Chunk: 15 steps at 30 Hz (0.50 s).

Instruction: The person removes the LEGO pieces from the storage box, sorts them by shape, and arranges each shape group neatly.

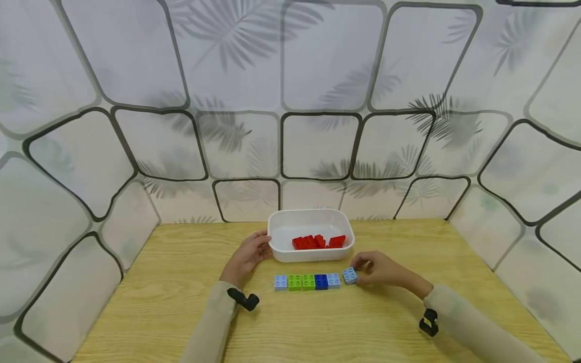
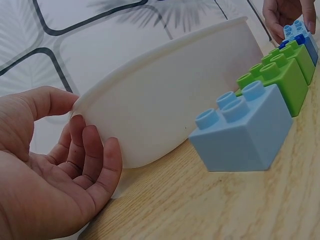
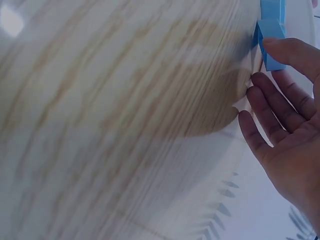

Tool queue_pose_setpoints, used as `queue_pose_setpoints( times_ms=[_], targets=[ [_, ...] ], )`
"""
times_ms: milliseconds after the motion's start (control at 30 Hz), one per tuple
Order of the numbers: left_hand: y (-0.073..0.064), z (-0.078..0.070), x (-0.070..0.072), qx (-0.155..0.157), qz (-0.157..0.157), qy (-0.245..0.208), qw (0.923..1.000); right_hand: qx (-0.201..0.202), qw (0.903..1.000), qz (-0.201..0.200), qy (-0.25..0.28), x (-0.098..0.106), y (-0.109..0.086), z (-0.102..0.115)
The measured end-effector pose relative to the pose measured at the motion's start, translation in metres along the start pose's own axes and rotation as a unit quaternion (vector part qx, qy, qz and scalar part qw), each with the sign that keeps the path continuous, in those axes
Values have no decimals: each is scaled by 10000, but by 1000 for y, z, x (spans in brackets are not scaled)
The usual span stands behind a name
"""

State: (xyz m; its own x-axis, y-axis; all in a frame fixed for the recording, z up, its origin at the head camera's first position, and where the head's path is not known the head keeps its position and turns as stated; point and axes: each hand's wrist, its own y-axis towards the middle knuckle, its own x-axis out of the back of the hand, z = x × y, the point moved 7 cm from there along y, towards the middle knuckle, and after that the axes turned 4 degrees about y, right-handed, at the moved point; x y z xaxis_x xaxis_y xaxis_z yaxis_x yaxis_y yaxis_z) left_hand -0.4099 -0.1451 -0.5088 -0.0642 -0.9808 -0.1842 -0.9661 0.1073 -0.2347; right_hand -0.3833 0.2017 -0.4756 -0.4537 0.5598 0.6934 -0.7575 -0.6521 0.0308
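My left hand [image 1: 248,254] holds the left end of a white plastic tub [image 1: 310,256], its thumb at the rim and its curled fingers against the outer wall in the left wrist view. Between thumb and fingers, my right hand [image 1: 379,268] pinches a light blue toy brick [image 1: 349,275]. That brick sits slightly turned, just right of a row of bricks and apart from it. From left to right the row has a light blue brick [image 1: 280,282], two green bricks [image 1: 301,282], a dark blue brick [image 1: 321,282] and another light blue brick [image 1: 333,280].
Several red bricks [image 1: 305,242] lie inside the tub. A light wood-grain table [image 1: 290,322] carries everything. Behind and at both sides stand pale patterned walls [image 1: 245,151]. Black straps with small devices are on both wrists.
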Motion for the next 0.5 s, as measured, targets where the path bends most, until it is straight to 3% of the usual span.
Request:
queue_pose_setpoints(
  times_ms=[233,500],
  targets=[
    [0,-2,0,8,10,40,10000,336,9981,-123,-495,-4,1,6],
    [-1,-1,0,-8,28,25,10000,1057,9921,-226,-635,-9,2,18]
  ],
)
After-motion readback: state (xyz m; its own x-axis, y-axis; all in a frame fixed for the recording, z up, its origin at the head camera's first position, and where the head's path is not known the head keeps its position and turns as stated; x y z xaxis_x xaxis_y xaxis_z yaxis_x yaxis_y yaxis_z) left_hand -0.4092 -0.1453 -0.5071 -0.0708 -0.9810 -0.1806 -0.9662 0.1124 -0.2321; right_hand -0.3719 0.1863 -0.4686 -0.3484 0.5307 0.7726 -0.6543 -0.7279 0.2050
